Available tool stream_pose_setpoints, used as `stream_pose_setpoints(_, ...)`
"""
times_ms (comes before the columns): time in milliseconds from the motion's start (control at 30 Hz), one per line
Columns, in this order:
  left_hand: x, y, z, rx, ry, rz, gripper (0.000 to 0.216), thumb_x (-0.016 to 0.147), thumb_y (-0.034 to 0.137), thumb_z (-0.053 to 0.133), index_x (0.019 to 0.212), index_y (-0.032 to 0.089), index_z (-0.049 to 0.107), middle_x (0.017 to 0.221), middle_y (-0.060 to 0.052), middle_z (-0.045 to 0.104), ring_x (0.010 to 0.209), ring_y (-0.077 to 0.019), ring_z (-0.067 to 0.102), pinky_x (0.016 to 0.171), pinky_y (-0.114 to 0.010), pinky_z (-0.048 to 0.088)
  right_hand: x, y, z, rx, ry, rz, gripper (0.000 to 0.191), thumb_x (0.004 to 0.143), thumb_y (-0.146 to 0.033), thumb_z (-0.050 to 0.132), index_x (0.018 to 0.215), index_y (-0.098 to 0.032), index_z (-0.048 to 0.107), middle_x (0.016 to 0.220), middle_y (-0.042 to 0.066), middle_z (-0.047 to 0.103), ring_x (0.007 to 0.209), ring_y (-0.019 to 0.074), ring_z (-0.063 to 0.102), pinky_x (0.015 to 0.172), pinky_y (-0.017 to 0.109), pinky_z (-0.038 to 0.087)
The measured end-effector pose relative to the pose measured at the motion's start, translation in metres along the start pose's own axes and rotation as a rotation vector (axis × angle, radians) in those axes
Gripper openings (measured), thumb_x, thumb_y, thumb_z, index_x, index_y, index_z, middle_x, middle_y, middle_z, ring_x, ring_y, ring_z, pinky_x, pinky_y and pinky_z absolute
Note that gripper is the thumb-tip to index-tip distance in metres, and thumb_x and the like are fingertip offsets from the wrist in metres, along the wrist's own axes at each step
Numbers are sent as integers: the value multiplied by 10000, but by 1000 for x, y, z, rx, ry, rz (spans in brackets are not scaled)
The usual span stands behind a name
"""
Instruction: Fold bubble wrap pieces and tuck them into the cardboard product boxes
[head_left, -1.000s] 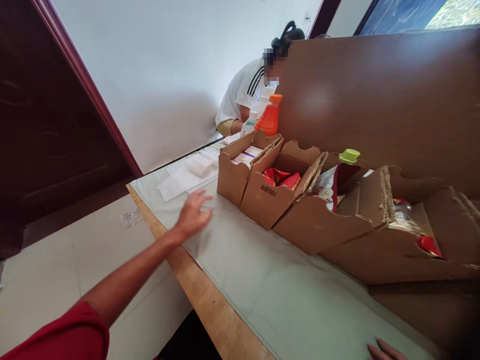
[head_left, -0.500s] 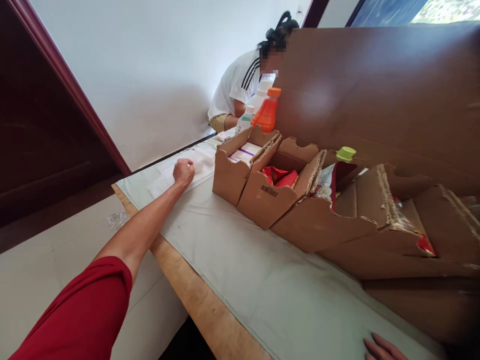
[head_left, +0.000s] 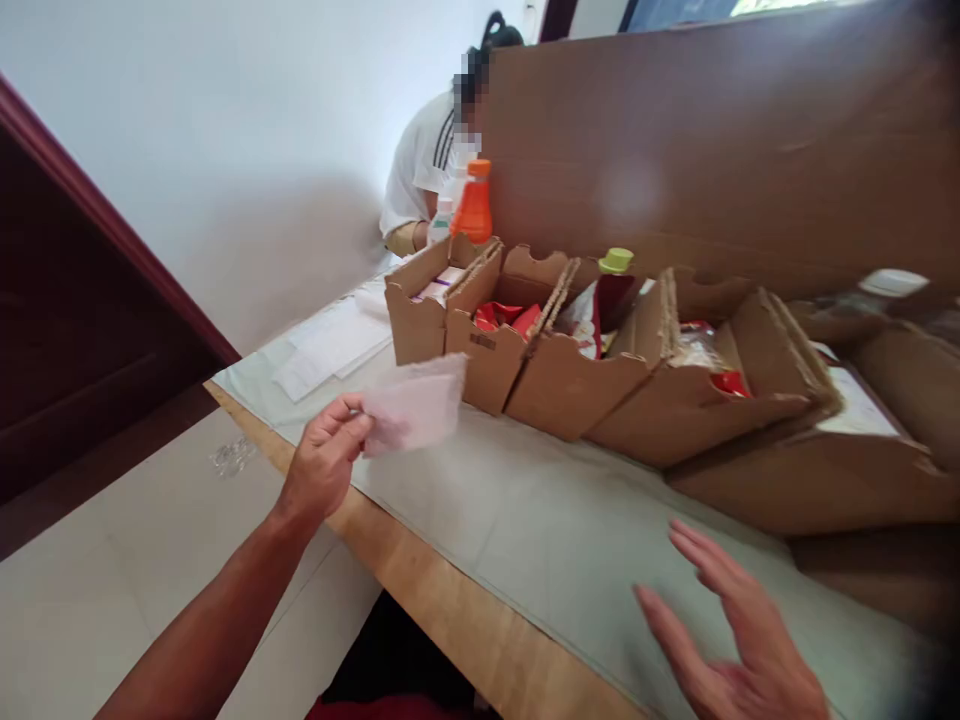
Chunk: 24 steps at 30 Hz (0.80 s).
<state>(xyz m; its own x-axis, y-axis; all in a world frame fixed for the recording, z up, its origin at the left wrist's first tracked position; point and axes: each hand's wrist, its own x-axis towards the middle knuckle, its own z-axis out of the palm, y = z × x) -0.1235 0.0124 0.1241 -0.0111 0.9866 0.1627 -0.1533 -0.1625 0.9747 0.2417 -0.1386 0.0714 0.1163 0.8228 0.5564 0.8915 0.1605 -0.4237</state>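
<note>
"Plastic sheet [head_left: 420,400] first: where is it sitting in the head view?"

"It's hanging over the pale cloth [head_left: 525,530], at 8 o'clock from the middle of the view. The left hand [head_left: 328,455] is holding it by the near edge, thumb and fingers pinching down on the plastic."

"And what is changing?"

"Half a second ago that hand is resting in a loose fist over the loose sheets [head_left: 330,350]. Now those are lying apart from it, at 10 o'clock from the held one, and the hand is carrying its sheet clear of them. So, to my eye, the picking-up part is looking finished."

"What is the other hand doing?"

"More of the right hand [head_left: 757,655] is showing now; only its fingertips are peeking in earlier. It's hovering at 4 o'clock from the sheet, blurred, thumb and fingers spreading apart and gripping nothing. I'd say it's staying free for sharing the handling."

"Is the sheet flat, or is it a bag?"

"I can't tell; blur is hiding that."

"And round about?"

"Cardboard boxes [head_left: 566,392] are running from 12 to 3 o'clock of it, with red packets [head_left: 510,318] showing in one. An orange bottle [head_left: 472,210] is standing beyond, towards 1 o'clock, and a co-worker in a white shirt [head_left: 414,150] is bending at 12."
</note>
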Motion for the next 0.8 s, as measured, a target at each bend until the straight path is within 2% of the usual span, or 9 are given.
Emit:
stream_pose_setpoints(167,-44,16,63,306,-580,90,151,983,262,567,971,217,710,849,-17,710,759,-149,647,677,-244,476,46,-76,-31,203,-136,-166,888,930,-588,664,1633,-231,254,1609,154,417,1419,330,482,1105,484,480)
stream_pose_setpoints(200,-50,19,73,359,-688,148,184,1001,242,530,990,215,712,858,-22,716,765,-149,650,684,-247,475,52,-82,-35,225,-169,-192,868,921,-601,674,1611,-225,307,1557,156,485,1370,315,531,1078,456,500)
stream_pose_setpoints(267,-59,22,89,413,-821,242,224,1010,203,477,1015,214,701,858,-22,723,762,-147,657,693,-249,478,57,-87,-41,276,-230,-237,548,955,-492,681,1427,-247,546,1275,102,701,1129,249,671,946,381,550)
stream_pose_setpoints(333,-64,19,97,460,-850,281,201,964,185,530,1091,228,680,917,-19,742,814,-159,679,736,-253,499,57,-87,-46,338,-274,-240,139,1003,-310,626,1107,-248,693,925,24,757,840,176,694,784,313,547)
stream_pose_setpoints(367,-64,15,99,498,-852,293,247,926,178,570,1145,240,668,972,-21,753,865,-172,690,775,-261,511,54,-85,-49,377,-284,-212,118,1014,-245,588,999,-238,705,831,9,742,756,157,675,730,294,535)
stream_pose_setpoints(433,-61,6,97,588,-864,312,336,866,161,597,1182,253,667,1042,-25,763,949,-200,696,853,-294,518,47,-79,-59,461,-253,-112,163,1007,-218,579,920,-225,717,803,19,734,737,161,673,694,289,541)
stream_pose_setpoints(500,-53,-3,90,647,-905,266,244,870,166,551,1042,242,707,943,-14,761,879,-195,691,821,-296,512,38,-70,-72,495,-138,27,115,966,-270,653,909,-235,746,828,33,743,778,190,696,696,299,563)
stream_pose_setpoints(667,-19,-3,71,487,-930,-99,192,894,360,618,813,211,708,739,0,677,683,-159,612,618,-241,449,13,-38,-96,325,210,457,212,828,-484,790,850,-274,791,791,20,737,660,186,650,550,279,506)
stream_pose_setpoints(800,-1,-11,83,357,-925,-265,222,827,420,678,761,208,691,680,1,654,625,-156,584,583,-246,435,-3,-9,-85,272,200,598,304,809,-541,767,890,-250,795,823,33,747,707,194,660,596,292,523)
